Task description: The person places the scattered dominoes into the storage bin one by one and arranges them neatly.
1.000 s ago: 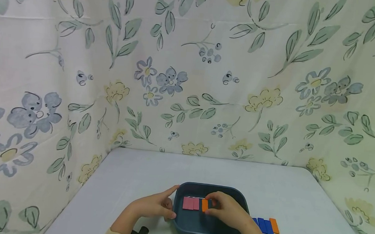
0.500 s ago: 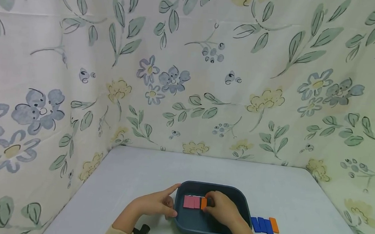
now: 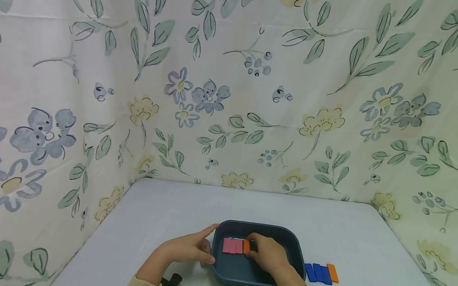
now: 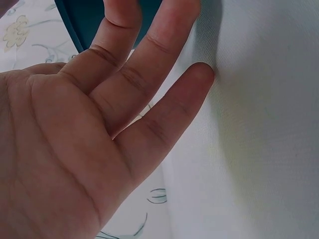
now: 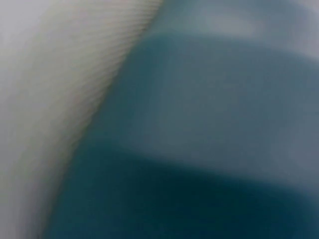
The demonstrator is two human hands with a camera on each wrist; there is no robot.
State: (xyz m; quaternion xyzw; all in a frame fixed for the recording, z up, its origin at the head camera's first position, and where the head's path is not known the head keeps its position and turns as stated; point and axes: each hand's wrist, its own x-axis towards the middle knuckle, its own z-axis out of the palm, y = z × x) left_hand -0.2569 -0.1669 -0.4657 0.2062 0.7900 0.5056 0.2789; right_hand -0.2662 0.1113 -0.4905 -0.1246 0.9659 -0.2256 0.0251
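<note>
A dark blue-grey tray (image 3: pixel 241 273) sits on the white table. Inside it, pink pieces (image 3: pixel 229 245) lie side by side, and an orange piece (image 3: pixel 246 246) stands right beside them. My right hand (image 3: pixel 271 254) pinches that orange piece between thumb and index finger. At the tray's left side my left hand (image 3: pixel 186 248) touches the rim with index finger and thumb spread. In the left wrist view the left hand's other fingers (image 4: pixel 139 74) are loosely extended beside the tray (image 4: pixel 82 20). The right wrist view shows only the blurred tray wall (image 5: pixel 209 109).
Right of the tray, several blue pieces (image 3: pixel 318 273) and an orange piece (image 3: pixel 332 273) lie in a row on the table (image 3: pixel 163 208). A black object (image 3: pixel 171 283) is below the left wrist. Floral cloth (image 3: pixel 228 151) hangs behind and at the sides.
My right hand has moved left with the orange piece, closing the gap to the pink pieces. The left hand has stayed at the tray's rim.
</note>
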